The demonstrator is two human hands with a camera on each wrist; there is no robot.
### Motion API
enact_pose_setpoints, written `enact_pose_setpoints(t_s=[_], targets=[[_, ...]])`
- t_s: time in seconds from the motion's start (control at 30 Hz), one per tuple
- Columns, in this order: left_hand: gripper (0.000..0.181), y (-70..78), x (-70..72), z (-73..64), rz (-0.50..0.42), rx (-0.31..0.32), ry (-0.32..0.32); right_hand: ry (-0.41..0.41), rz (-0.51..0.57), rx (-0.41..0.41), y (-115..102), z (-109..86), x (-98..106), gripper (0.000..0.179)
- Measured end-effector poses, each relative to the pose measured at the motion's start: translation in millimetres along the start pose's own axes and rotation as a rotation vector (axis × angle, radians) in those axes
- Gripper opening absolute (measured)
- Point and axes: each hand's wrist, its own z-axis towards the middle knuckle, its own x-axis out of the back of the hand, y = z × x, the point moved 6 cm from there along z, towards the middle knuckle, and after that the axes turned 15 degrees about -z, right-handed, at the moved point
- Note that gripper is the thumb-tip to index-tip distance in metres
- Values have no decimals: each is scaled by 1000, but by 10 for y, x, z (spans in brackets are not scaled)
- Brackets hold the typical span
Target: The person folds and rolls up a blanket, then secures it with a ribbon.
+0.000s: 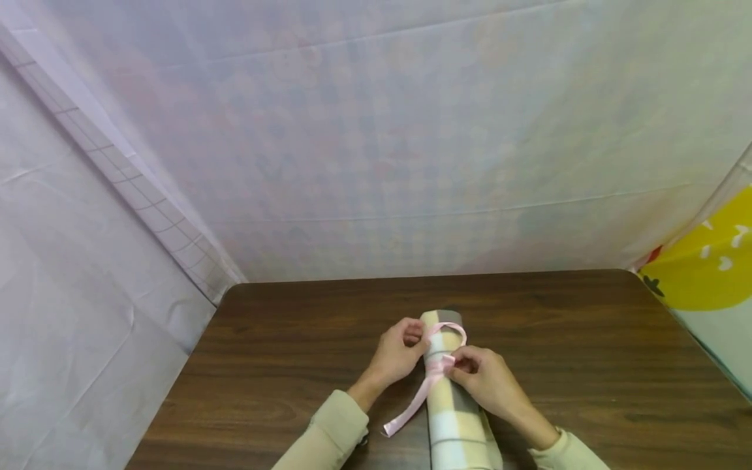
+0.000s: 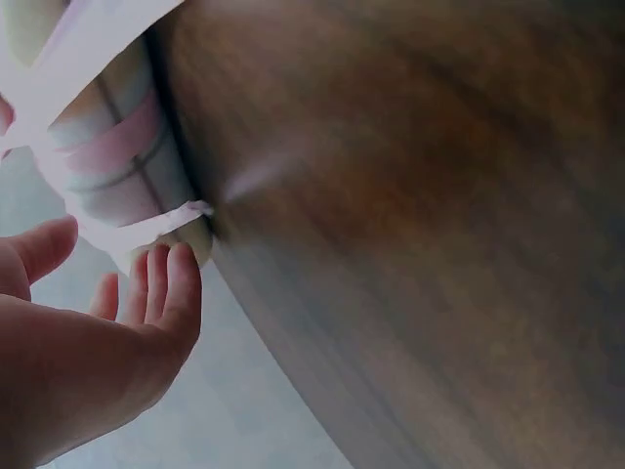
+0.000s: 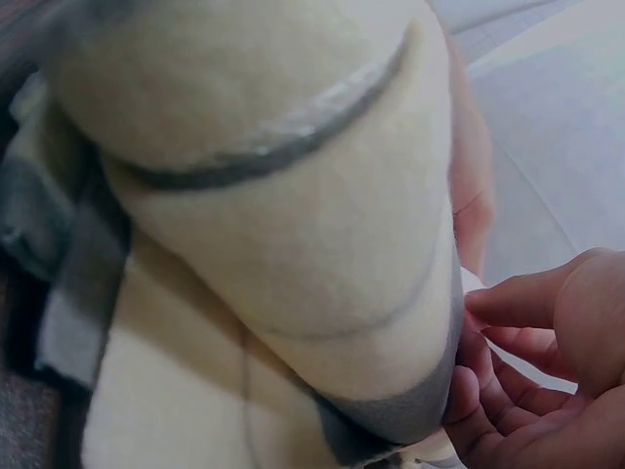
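A rolled plaid blanket (image 1: pixel 455 418) in cream, white and grey lies lengthwise on the brown table. Around its upper part runs a pink ribbon (image 1: pixel 435 367), crossed on top, with a loop toward the far end and a loose tail hanging to the left. My right hand (image 1: pixel 484 378) pinches a short end of this ribbon between thumb and fingers at the roll's right side. At the left side is my left hand (image 1: pixel 401 349), its fingertips beside the loop. The left wrist view shows its thumb (image 2: pixel 54 244) apart from relaxed fingers (image 2: pixel 181 288) near the ribbon (image 2: pixel 146 233).
The dark wooden table (image 1: pixel 282 346) has rounded far corners. Behind it hangs a pale patterned curtain (image 1: pixel 376 150), with a white sheet (image 1: pixel 70 294) on the left and a cloth with a yellow print (image 1: pixel 705 267) on the right.
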Motion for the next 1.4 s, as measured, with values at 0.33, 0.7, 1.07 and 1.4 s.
enact_pose_setpoints(t_s=[0.33, 0.7, 1.07, 1.4], targets=[[4, -55, -20, -3, 83, 9, 8, -5, -7, -15, -3, 0, -22, 12], [7, -49, 136, -122, 89, 37, -36, 10, -27, -5, -28, 3, -14, 12], [9, 89, 255, -378, 2, 116, -118, 76, -58, 1, -47, -2, 24, 15], [8, 197, 190, -641, -44, 194, -199, 151, -92, 41, -58, 4, 27, 18]])
